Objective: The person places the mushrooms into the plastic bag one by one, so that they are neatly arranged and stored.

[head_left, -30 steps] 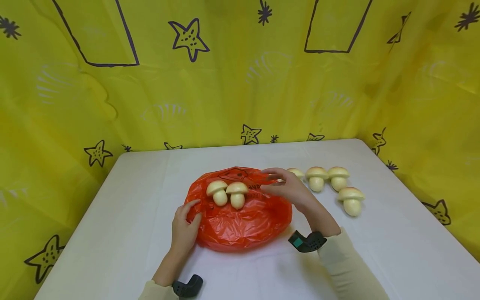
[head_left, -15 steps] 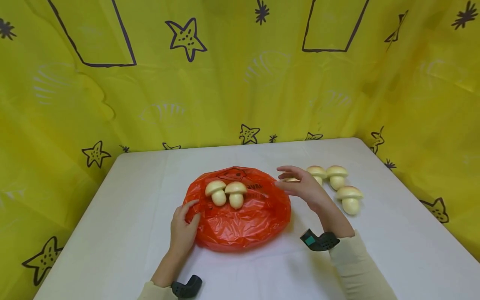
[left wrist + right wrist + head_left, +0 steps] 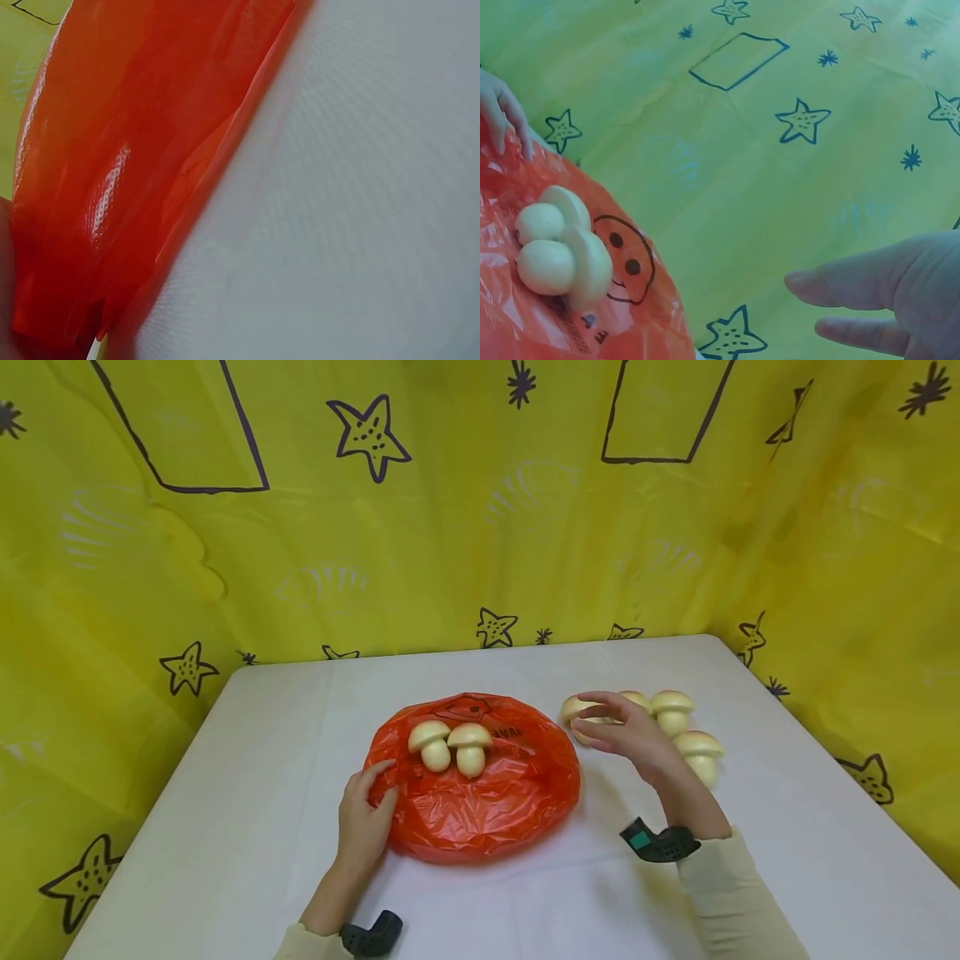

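Looks like the pick-up step, with an empty, spread-fingered right hand [image 3: 637, 732] at the loose mushroom [image 3: 572, 707] on the table [image 3: 525, 910] just right of the red bag [image 3: 480, 818], left hand [image 3: 363, 820] at the bag's edge (can't tell if pinching), so probably needs a pinch next.

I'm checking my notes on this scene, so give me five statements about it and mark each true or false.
1. Two mushrooms lie on the red plastic bag. True.
2. The right hand grips a mushroom. False: the right hand holds nothing.
3. The left hand is at the bag's left edge. True.
4. Every mushroom is on the bag. False: four mushrooms lie on the white table.
5. The curtain is blue. False: the curtain is yellow.
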Tool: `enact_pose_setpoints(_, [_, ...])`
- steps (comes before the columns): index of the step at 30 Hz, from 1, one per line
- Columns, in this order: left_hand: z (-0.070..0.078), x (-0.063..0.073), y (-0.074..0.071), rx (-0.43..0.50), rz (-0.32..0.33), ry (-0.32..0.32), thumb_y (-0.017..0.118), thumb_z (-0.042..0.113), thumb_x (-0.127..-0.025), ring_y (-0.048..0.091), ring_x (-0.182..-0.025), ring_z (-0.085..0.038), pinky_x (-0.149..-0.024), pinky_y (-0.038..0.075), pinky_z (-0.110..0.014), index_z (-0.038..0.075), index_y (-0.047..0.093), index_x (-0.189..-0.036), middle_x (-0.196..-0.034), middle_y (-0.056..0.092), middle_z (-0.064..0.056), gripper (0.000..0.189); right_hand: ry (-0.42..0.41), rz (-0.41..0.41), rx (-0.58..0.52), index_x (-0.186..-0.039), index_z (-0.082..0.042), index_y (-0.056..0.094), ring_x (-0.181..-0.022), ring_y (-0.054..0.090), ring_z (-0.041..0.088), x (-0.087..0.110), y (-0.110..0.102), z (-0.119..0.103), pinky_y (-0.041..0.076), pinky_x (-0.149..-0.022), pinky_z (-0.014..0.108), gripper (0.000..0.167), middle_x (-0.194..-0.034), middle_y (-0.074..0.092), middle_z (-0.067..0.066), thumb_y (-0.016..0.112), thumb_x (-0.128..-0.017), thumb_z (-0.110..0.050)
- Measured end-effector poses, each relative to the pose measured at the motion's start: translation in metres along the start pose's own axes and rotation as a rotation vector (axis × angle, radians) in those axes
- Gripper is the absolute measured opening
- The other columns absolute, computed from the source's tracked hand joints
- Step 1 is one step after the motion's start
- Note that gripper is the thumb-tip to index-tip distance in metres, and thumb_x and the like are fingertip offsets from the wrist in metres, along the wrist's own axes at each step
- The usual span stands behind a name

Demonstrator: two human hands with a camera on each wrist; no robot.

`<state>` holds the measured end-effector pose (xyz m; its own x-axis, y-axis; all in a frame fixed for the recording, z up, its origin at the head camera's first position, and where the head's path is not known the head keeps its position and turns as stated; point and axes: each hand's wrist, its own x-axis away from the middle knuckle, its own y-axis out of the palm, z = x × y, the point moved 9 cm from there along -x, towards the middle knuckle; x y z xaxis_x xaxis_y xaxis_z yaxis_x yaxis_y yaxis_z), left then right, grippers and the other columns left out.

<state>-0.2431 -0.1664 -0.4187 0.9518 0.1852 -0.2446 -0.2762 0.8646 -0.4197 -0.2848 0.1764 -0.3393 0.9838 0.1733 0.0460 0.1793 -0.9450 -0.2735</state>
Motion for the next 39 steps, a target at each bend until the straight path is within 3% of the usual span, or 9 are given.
enact_pose_setpoints(4, [0.000,0.000,0.001,0.003,-0.003,0.002,0.057,0.002,-0.085,0.047,-0.105,-0.028,-0.085,0.046,-0.047,0.006,0.059,-0.117,-0.111,0.050,-0.016,0.033,0.008,0.037,0.045,-0.133,0.003,0.040,-0.105,0.051,0.039,0.003,-0.011,0.003,0.047,-0.085,0.039,0.057,-0.125,0.045,0.024,0.062,-0.087,-0.023])
enact_pose_setpoints(11, [-0.001,-0.001,0.000,-0.004,0.000,-0.005,0.056,0.002,-0.085,0.047,-0.105,-0.028,-0.085,0.046,-0.046,0.007,0.059,-0.118,-0.112,0.050,-0.016,0.033,0.021,0.058,0.063,-0.134,0.001,0.039,-0.096,0.056,0.022,0.008,-0.025,0.006,0.048,-0.082,0.029,0.057,-0.125,0.045,0.024,0.061,-0.088,-0.025])
enact_pose_setpoints(18, [-0.003,-0.001,0.000,0.002,-0.001,-0.016,0.056,0.002,-0.085,0.047,-0.105,-0.028,-0.086,0.045,-0.046,0.007,0.059,-0.118,-0.112,0.050,-0.016,0.033,0.042,0.080,0.053,-0.136,0.000,0.037,-0.093,0.057,0.013,0.012,-0.041,0.011,0.047,-0.084,0.033,0.058,-0.126,0.043,0.023,0.059,-0.089,-0.026])
enact_pose_setpoints(24, [-0.003,0.000,0.000,0.001,-0.005,-0.030,0.056,0.003,-0.085,0.046,-0.107,-0.029,-0.086,0.045,-0.047,0.007,0.058,-0.119,-0.114,0.049,-0.016,0.034,0.081,0.108,0.109,-0.138,-0.001,0.034,-0.099,0.054,0.020,0.019,-0.056,0.017,0.045,-0.087,0.039,0.061,-0.126,0.041,0.021,0.057,-0.090,-0.031])
enact_pose_setpoints(29, [-0.003,0.000,0.000,0.004,-0.006,-0.032,0.056,0.003,-0.085,0.046,-0.106,-0.029,-0.086,0.045,-0.046,0.007,0.058,-0.119,-0.114,0.049,-0.016,0.034,0.090,0.106,0.107,-0.137,0.001,0.032,-0.096,0.054,0.013,0.024,-0.068,0.024,0.048,-0.083,0.032,0.061,-0.127,0.041,0.023,0.056,-0.091,-0.031])
enact_pose_setpoints(33, [-0.003,0.000,0.000,0.010,-0.010,-0.034,0.056,0.003,-0.086,0.046,-0.107,-0.029,-0.085,0.046,-0.046,0.007,0.058,-0.119,-0.114,0.049,-0.016,0.034,0.102,0.116,0.072,-0.137,0.001,0.032,-0.088,0.056,0.002,0.028,-0.083,0.030,0.049,-0.080,0.027,0.062,-0.122,0.045,0.015,0.056,-0.090,-0.032])
enact_pose_setpoints(39, [-0.003,0.000,0.000,0.008,-0.007,-0.028,0.056,0.002,-0.086,0.046,-0.105,-0.028,-0.085,0.046,-0.045,0.007,0.058,-0.119,-0.113,0.049,-0.016,0.034,0.126,0.136,0.072,-0.139,0.004,0.028,-0.087,0.057,0.001,0.034,-0.103,0.040,0.050,-0.077,0.026,0.067,-0.110,0.049,-0.001,0.055,-0.091,-0.035])
